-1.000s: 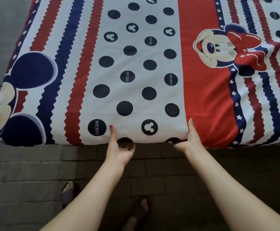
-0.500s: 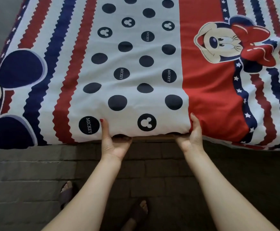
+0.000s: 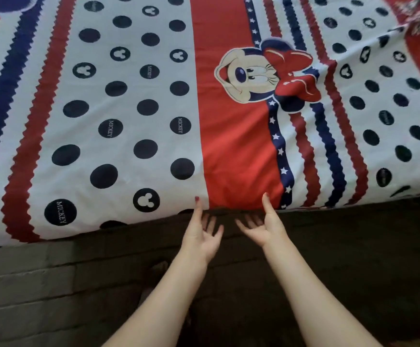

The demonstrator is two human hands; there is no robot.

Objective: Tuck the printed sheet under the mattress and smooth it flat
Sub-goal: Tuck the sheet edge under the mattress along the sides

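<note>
- The printed cotton sheet (image 3: 134,116), white with navy dots, red and blue zigzag stripes and a cartoon mouse with a red bow, lies spread over the top of the mattress and wraps down over its near edge.
- Along the near edge, from the left corner to about the middle, the cloth looks drawn tight and no loose hem hangs below the edge, so this stretch seems to be tucked.
- The left hand (image 3: 201,231) is just below the near edge, palm up, fingers spread and relaxed, grasping nothing; its thumb tip lies against the sheet at the edge.
- The right hand (image 3: 264,226) is beside it, also palm up with fingers splayed and empty, thumb reaching up to the red band at the edge.
- Toward the right end of the near edge the cloth shows slanting creases and rises unevenly; the far right corner is blurred, so I cannot tell whether it is tucked.
- Judgement: the middle tuck is about finished; what is left is likely the right portion of the near edge, then smoothing the creases on top.
- The grey brick floor (image 3: 28,284) lies below the bed.
</note>
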